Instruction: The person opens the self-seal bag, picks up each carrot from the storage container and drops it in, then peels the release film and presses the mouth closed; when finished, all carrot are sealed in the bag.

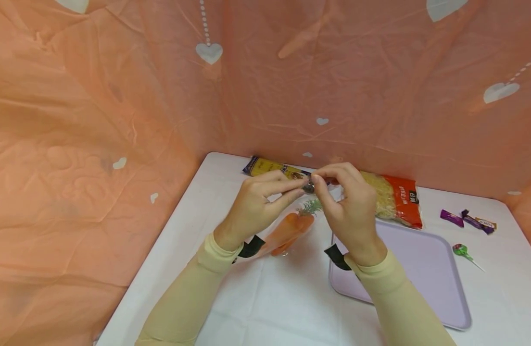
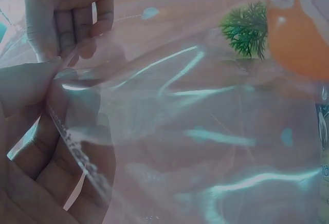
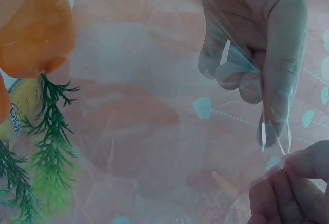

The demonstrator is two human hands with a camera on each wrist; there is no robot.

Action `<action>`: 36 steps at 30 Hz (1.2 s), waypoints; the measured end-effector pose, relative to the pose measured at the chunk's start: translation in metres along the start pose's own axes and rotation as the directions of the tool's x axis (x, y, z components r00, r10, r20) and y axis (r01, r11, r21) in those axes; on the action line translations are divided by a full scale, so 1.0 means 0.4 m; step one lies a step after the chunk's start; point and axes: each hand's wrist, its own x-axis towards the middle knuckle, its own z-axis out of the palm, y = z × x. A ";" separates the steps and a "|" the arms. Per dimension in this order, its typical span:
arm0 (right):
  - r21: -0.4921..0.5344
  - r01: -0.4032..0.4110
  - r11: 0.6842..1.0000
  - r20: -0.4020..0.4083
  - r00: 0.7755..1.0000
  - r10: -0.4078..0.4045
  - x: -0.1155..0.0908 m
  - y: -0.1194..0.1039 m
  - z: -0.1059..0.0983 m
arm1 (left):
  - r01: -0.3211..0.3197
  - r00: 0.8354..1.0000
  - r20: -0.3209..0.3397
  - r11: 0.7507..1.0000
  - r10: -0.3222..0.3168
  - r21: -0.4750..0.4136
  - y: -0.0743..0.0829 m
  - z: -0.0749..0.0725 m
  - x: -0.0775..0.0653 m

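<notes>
A clear plastic bag (image 1: 265, 240) hangs between the hands, with orange carrots (image 1: 291, 228) and their green leafy tops (image 1: 310, 206) inside it. My left hand (image 1: 259, 202) pinches the bag's edge between thumb and fingers. Opposite it, my right hand (image 1: 349, 206) also pinches the edge, close to the left fingertips. In the left wrist view, the stretched plastic (image 2: 169, 126) covers much of the picture and the left hand (image 2: 36, 147) grips its rim. The right wrist view shows a carrot (image 3: 41, 29) through the film.
A lilac tray (image 1: 421, 269) lies under and beside the right forearm. Behind the hands are a yellow pack (image 1: 265, 166) and a red-ended noodle bag (image 1: 406, 199). Wrapped candies (image 1: 451, 217) and a green lollipop (image 1: 460, 250) lie at the right. Orange cloth (image 1: 265, 96) walls the table.
</notes>
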 end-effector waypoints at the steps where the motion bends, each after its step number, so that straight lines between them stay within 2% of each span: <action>1: 0.003 -0.013 1.000 -0.006 1.000 0.013 0.001 0.000 -0.001 | 0.001 1.000 -0.002 1.000 -0.001 0.005 0.000 -0.001 0.000; 10: 0.102 -0.156 0.982 -0.030 0.987 0.160 0.006 -0.007 -0.014 | 0.034 0.999 -0.011 0.999 -0.034 0.016 0.003 -0.002 0.004; 17: 0.190 -0.248 0.950 -0.019 0.966 0.256 -0.011 0.020 -0.027 | 0.041 0.999 -0.015 0.999 -0.041 0.020 0.000 -0.003 0.005; 20: 0.207 -0.270 0.940 -0.052 0.957 0.287 -0.018 0.035 -0.033 | 0.044 0.999 -0.022 0.999 -0.044 0.023 -0.002 -0.007 0.004; 23: 0.229 -0.310 0.923 -0.098 0.936 0.339 -0.027 0.048 -0.041 | 0.052 0.998 -0.024 0.998 -0.051 0.025 -0.005 -0.011 0.005; 26: 0.265 -0.363 0.893 -0.131 0.904 0.406 -0.039 0.062 -0.051 | 0.064 0.998 -0.026 0.998 -0.064 0.025 -0.007 -0.014 0.005; 36: 0.347 -0.506 0.790 -0.160 0.798 0.581 -0.072 0.112 -0.108 | 0.102 0.993 -0.063 0.994 -0.099 0.047 -0.013 -0.020 0.000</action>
